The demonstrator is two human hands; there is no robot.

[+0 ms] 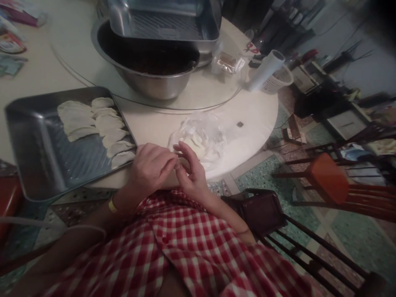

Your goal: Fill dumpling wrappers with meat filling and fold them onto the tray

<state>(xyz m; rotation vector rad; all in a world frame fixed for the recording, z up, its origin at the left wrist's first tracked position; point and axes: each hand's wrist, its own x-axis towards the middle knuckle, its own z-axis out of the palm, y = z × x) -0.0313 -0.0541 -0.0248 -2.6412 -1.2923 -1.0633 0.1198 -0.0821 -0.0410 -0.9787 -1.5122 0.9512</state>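
Note:
My left hand (151, 167) and my right hand (192, 175) meet at the near edge of the round white table (247, 136), fingertips touching each other. The left hand's fingers are curled; the right hand pinches thumb to finger with the other fingers raised. What lies between the fingertips is too small to make out. Just beyond them sits a clear plastic bag of dough wrappers (201, 138). To the left, a metal tray (40, 152) holds several folded dumplings (102, 128) in rows.
A large steel bowl with dark filling (145, 62) stands behind, another metal tray (163, 20) resting on top. A white roll (264, 70) and small basket (278, 80) sit at the table's right edge. Dark and red chairs (328, 177) stand to the right.

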